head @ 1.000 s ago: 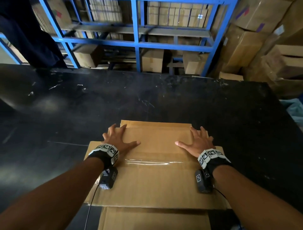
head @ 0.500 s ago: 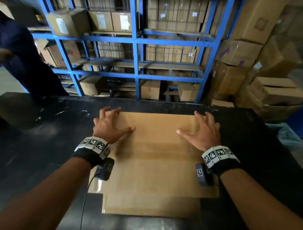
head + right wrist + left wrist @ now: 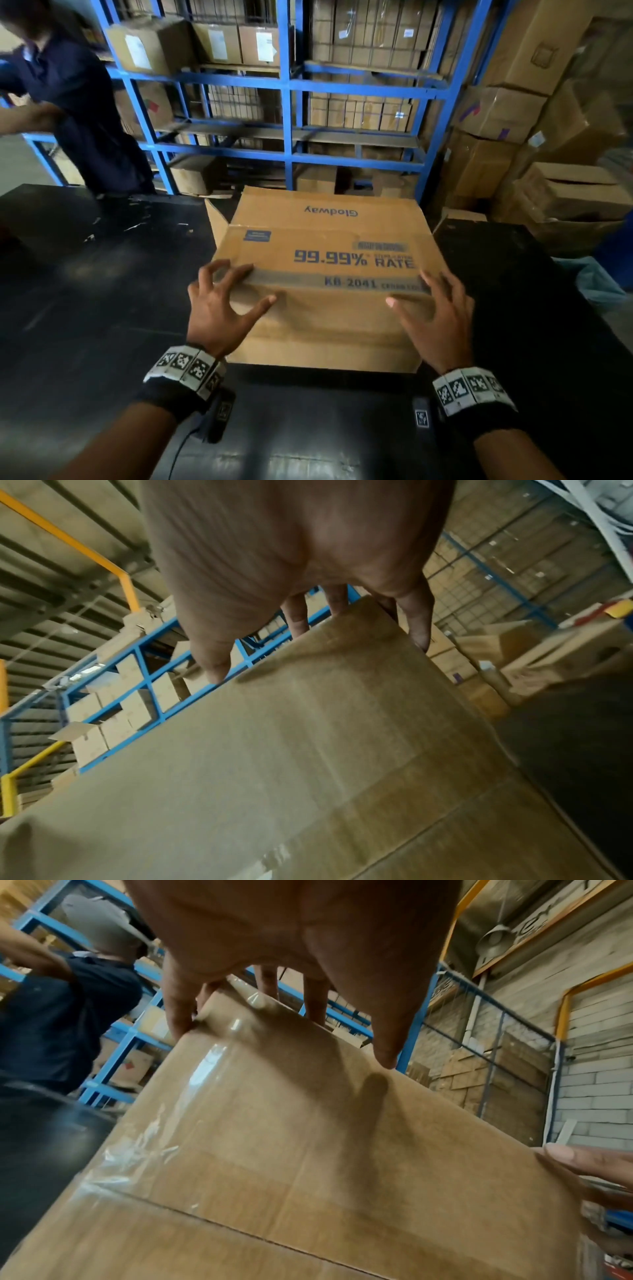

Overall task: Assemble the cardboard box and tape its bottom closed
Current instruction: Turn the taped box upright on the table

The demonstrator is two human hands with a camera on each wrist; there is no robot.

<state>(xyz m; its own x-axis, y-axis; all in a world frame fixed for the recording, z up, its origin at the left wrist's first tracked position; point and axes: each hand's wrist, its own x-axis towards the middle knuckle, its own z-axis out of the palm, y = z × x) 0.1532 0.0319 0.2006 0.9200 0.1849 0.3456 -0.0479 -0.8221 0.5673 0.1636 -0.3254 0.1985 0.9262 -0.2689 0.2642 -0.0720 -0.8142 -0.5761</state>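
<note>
The cardboard box (image 3: 322,284) sits at the centre of the head view on the black table (image 3: 102,308), tipped so its printed side faces up, with flaps open at the far end. The left hand (image 3: 219,308) holds its left edge, fingers curled over the ridge and thumb spread across the near panel. The right hand (image 3: 435,322) holds the right edge, fingertips bent over it and thumb extended inward. Clear tape (image 3: 205,1066) shines along the box's corner in the left wrist view. Blue shelving (image 3: 287,85) fills the upper frame, and another person (image 3: 78,113) stands at the upper left.
</note>
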